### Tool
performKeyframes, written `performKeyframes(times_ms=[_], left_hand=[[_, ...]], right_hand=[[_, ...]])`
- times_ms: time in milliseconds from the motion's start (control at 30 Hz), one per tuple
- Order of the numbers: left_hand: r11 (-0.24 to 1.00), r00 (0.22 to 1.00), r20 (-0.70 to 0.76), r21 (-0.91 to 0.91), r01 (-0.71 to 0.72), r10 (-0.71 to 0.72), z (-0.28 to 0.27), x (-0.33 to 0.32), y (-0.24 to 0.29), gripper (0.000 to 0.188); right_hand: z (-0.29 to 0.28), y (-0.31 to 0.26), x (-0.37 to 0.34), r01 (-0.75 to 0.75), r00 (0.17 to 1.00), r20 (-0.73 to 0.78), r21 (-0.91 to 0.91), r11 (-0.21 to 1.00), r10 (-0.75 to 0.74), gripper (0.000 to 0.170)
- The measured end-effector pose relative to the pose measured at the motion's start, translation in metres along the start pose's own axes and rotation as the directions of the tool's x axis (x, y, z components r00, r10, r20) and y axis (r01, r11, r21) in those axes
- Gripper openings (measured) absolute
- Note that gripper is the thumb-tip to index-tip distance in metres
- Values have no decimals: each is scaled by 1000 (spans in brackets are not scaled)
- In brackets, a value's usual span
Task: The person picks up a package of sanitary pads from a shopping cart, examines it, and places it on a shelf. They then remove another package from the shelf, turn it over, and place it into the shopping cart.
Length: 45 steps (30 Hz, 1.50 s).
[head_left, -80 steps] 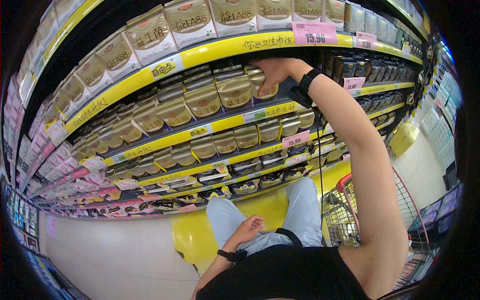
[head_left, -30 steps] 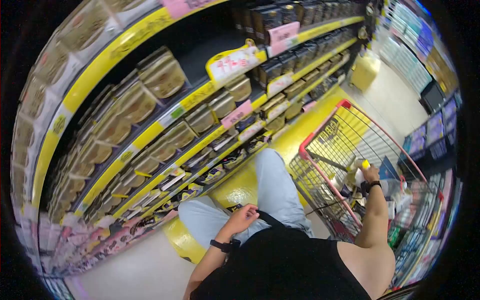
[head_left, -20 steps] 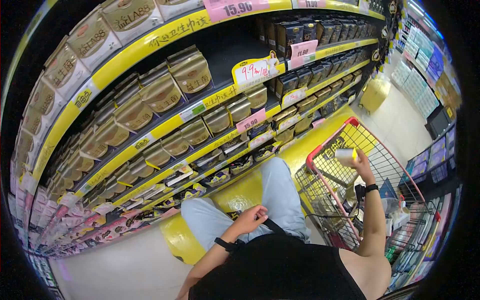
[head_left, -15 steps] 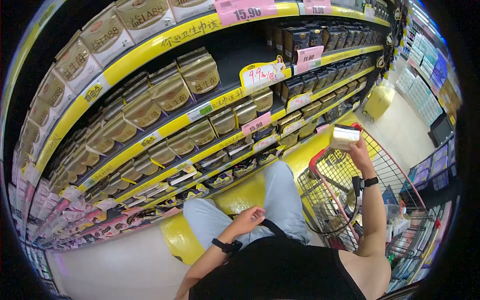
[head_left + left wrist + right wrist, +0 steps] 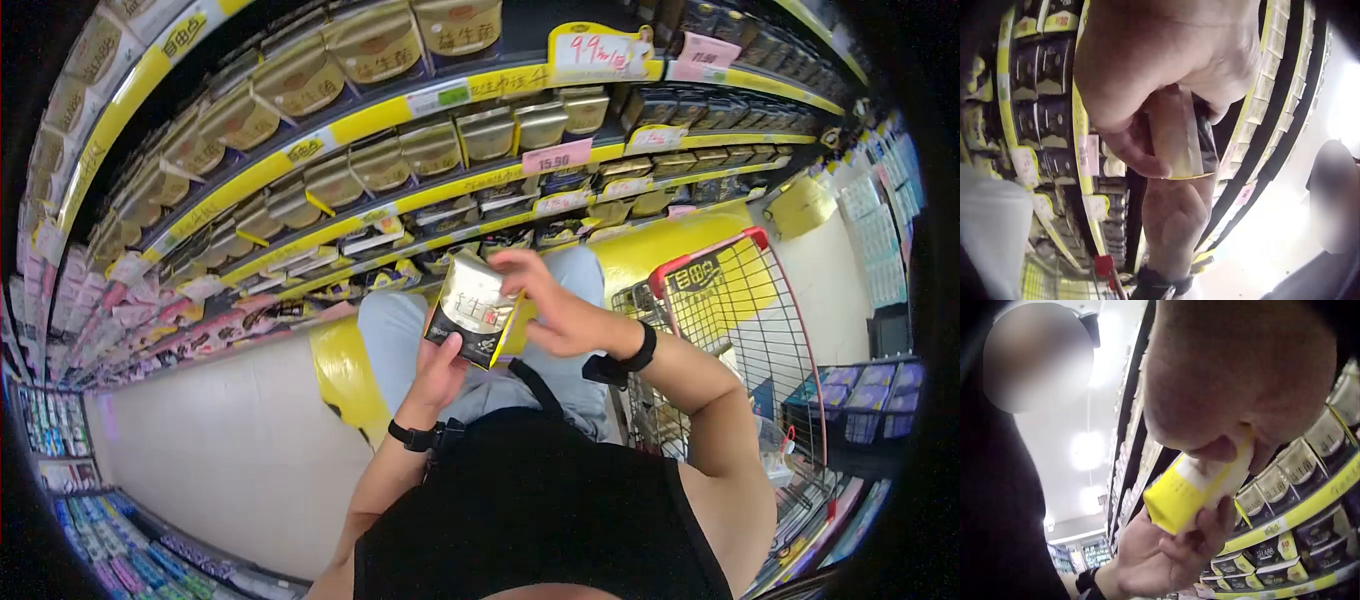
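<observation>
A gold-and-black pack (image 5: 476,308) sits upright in my left hand (image 5: 438,374), the thumb on its dark lower front and the fingers behind. My right hand (image 5: 572,316) is at the pack's upper right edge, fingers bent loosely over it and thumb apart from it. In the left wrist view, my left hand (image 5: 1172,56) grips the pack (image 5: 1175,134) from its sides. The right wrist view shows the pack's yellow end (image 5: 1175,497), with my left hand (image 5: 1166,553) beneath and my right hand (image 5: 1241,375) above; its fingertips touch the pack.
Shelves of gold packs (image 5: 375,45) rise in front, with yellow edge strips and a price sign (image 5: 598,52). A red-edged wire shopping cart (image 5: 765,240) holding goods stands at the right. Yellow flooring (image 5: 335,365) lies around my legs.
My right hand has brought the pack from the shelf, past the cart, to my lap. My left hand has come up and taken hold of it; my right fingers have loosened.
</observation>
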<state>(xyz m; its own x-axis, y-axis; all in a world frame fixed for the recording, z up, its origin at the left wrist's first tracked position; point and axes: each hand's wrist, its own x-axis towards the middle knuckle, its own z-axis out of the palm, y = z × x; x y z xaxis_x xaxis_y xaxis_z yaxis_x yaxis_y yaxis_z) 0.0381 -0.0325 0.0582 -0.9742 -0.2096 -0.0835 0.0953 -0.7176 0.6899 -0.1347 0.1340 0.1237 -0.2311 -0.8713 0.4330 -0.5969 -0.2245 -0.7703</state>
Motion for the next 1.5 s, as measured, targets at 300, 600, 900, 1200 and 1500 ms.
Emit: performKeyframes(times_ms=[300, 600, 900, 1200, 1500], left_hand=[[951, 984, -149, 304, -50, 99, -2, 21, -10, 61], [894, 992, -113, 448, 5, 51, 19, 41, -18, 77], [197, 927, 206, 941, -275, 313, 11, 48, -11, 67], [725, 986, 163, 678, -121, 11, -9, 41, -14, 56], [667, 988, 142, 742, -67, -58, -27, 33, -13, 36]], right_hand=[[8, 38, -17, -406, 863, -32, 552, 728, 505, 62], [-5, 64, -25, -330, 905, -119, 411, 850, 409, 61], [-24, 62, -17, -189, 978, -77, 88, 978, 196, 78], [-53, 40, -11, -413, 888, -78, 297, 861, 452, 44], [-215, -8, 75, -135, 649, -760, -162, 978, -36, 53]])
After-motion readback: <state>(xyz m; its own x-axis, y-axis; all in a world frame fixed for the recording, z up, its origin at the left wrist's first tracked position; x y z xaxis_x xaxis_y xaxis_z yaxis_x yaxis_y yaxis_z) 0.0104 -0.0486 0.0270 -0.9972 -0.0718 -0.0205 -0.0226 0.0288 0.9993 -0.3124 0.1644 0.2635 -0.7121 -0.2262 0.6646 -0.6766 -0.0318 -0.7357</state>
